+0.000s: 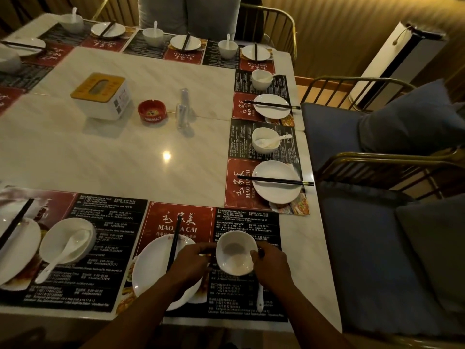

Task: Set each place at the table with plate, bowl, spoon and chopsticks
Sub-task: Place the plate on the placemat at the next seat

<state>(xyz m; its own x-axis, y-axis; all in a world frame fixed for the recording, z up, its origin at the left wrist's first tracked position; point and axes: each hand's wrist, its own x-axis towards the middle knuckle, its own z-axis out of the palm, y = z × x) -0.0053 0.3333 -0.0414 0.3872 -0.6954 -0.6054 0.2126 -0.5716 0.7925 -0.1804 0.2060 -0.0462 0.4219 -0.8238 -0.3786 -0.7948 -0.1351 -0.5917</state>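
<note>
left hand (193, 263) + right hand (273, 265) hold bowl (235, 255) | bowls (264, 144) 8 | plates (151, 268) 8

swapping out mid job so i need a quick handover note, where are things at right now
Left hand and right hand: both hold the bowl at the near placemat, right of the plate.
Chopsticks lie across that plate.
Spoon: handle shows below the right hand; cannot tell whether it is held or lying there.
Done: the other places in view look set.
Left: settle the bowl, put the spoon in it.
</note>
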